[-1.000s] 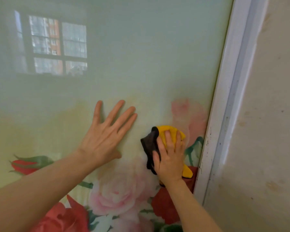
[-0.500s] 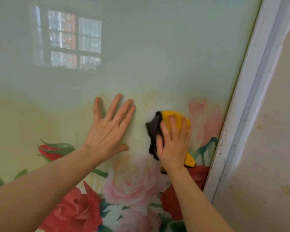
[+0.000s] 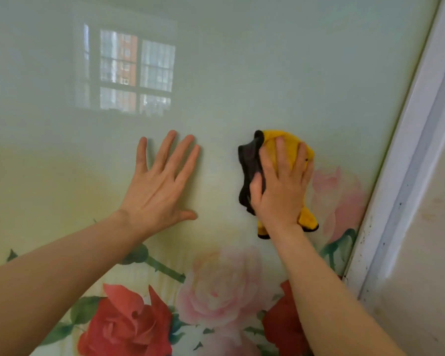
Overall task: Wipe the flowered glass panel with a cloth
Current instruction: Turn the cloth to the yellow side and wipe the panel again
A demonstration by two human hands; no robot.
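Observation:
The glass panel [image 3: 267,73] is pale green with red and pink roses printed along its lower part. My right hand [image 3: 280,191] presses a yellow and dark grey cloth [image 3: 272,142] flat against the glass, fingers straight, just left of a faint pink rose. My left hand [image 3: 159,186] lies flat on the panel with fingers spread, a little to the left of the cloth and holding nothing.
A white frame [image 3: 409,163] borders the panel on the right, with dark specks near its lower part. Beyond it is a beige wall [image 3: 437,253] with stains. A window reflection [image 3: 129,73] shows in the glass at upper left.
My right hand has slid the cloth upward on the glass, above the pink rose area. My left hand stays flat on the panel. The view has shifted so more roses show below.

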